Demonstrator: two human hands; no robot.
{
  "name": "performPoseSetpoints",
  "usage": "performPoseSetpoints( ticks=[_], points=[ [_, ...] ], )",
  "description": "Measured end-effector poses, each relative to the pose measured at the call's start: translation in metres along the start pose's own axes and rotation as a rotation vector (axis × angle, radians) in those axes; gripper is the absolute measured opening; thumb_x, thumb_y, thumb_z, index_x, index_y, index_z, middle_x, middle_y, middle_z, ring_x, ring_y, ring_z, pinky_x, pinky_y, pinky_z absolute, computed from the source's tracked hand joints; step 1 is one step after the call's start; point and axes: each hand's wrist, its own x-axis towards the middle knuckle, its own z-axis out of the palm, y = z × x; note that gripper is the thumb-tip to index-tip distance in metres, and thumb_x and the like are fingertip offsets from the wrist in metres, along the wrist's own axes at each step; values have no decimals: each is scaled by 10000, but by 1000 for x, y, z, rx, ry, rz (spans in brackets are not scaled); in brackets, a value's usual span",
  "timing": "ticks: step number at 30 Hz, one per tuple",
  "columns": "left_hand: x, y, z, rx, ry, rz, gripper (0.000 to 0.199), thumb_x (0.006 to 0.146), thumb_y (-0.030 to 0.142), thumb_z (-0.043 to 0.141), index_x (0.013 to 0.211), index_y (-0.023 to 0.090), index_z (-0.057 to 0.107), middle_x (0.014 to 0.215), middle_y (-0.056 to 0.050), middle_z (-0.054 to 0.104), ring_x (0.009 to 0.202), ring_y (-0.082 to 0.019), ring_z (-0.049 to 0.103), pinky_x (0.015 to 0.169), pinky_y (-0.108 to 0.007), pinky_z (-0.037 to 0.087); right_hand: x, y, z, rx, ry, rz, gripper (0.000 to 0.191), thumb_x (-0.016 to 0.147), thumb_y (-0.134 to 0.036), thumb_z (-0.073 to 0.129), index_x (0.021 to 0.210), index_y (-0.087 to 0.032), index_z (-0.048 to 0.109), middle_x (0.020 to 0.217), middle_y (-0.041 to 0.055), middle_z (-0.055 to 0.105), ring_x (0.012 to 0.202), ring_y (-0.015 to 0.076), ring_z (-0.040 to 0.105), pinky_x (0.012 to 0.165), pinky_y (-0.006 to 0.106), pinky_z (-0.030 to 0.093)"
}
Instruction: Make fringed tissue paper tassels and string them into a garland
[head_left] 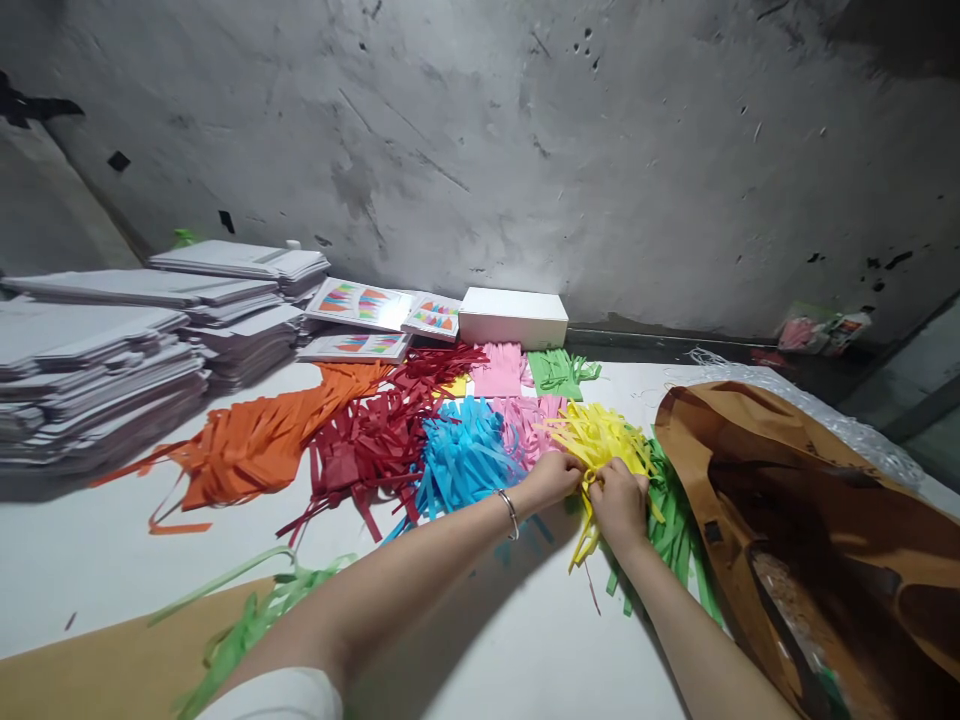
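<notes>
A heap of yellow fringed paper strips (600,432) lies at the right of the row of coloured fringe. My left hand (553,480), with a silver bangle at the wrist, pinches the near left edge of this yellow fringe. Beside it, my right hand (621,500) is closed on the same fringe, and the two hands almost touch. Several yellow strips hang down between them. Blue fringe (461,455) and pink fringe (521,430) lie left of my hands; green fringe (675,520) lies under and right of my right hand. My fingertips are partly hidden.
Dark red fringe (367,445) and orange fringe (255,445) spread leftward. Stacked flat white cartons (90,370) rise at the left. A white box (514,318) and printed boxes (360,303) stand against the wall. An open brown bag (795,500) fills the right side.
</notes>
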Motion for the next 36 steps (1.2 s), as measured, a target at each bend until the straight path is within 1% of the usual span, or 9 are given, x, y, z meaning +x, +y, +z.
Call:
performPoseSetpoints(
  ticks=[6, 15, 19, 23, 27, 30, 33, 36],
  points=[
    [-1, 4, 0, 42, -1, 23, 244, 949, 339, 616, 1080, 136, 656, 1082, -62, 676, 919, -199, 665, 795, -373, 574, 2, 5, 7, 41, 24, -3, 203, 956, -356, 616, 941, -156, 643, 970, 22, 659, 905, 169, 635, 873, 395, 512],
    [-1, 5, 1, 93, -24, 5, 264, 951, 354, 614, 1077, 125, 651, 1039, -49, 677, 879, -197, 671, 758, -357, 582, 2, 9, 14, 117, 72, 20, 215, 957, -368, 618, 971, -155, 644, 974, 24, 661, 887, 164, 642, 847, 385, 531],
    [2, 7, 0, 149, 2, 4, 266, 949, 347, 617, 1095, 127, 647, 1054, -53, 674, 871, -193, 670, 738, -345, 584, 3, 13, 16, 194, 95, 15, 246, 958, -396, 612, 983, -152, 639, 938, 16, 656, 819, 148, 640, 786, 353, 541],
    [1, 9, -1, 261, 74, 21, 263, 953, 348, 612, 1097, 131, 644, 1055, -56, 674, 877, -190, 668, 757, -356, 581, 1, 17, 12, 279, 123, 6, 256, 960, -407, 606, 940, -153, 635, 881, 2, 648, 751, 128, 628, 718, 309, 541],
    [-5, 12, 0, 402, 142, 65, 243, 962, 346, 597, 1085, 142, 643, 1064, -65, 671, 917, -191, 660, 817, -390, 566, -5, 16, 5, 326, 185, 12, 277, 951, -415, 611, 844, -159, 613, 830, -8, 623, 755, 131, 608, 735, 316, 521],
    [-11, 18, 1, 497, 168, 107, 219, 964, 342, 589, 1044, 146, 645, 1037, -58, 668, 908, -187, 649, 822, -388, 554, -10, 14, -1, 368, 233, 34, 311, 951, -429, 597, 781, -168, 579, 764, -23, 586, 708, 123, 579, 708, 301, 500],
    [-19, 23, 1, 575, 187, 166, 178, 974, 273, 539, 1054, 142, 629, 1054, -74, 646, 875, -184, 630, 781, -353, 529, -14, 14, -5, 425, 277, 91, 306, 946, -441, 587, 798, -174, 566, 709, -39, 568, 645, 117, 567, 658, 284, 485],
    [-27, 26, 3, 637, 141, 292, 157, 938, 230, 530, 1044, 179, 633, 1077, -75, 622, 883, -191, 614, 746, -301, 493, -15, 15, -6, 486, 316, 147, 268, 926, -436, 589, 874, -174, 569, 730, -30, 605, 630, 122, 589, 629, 278, 485]
  ],
)
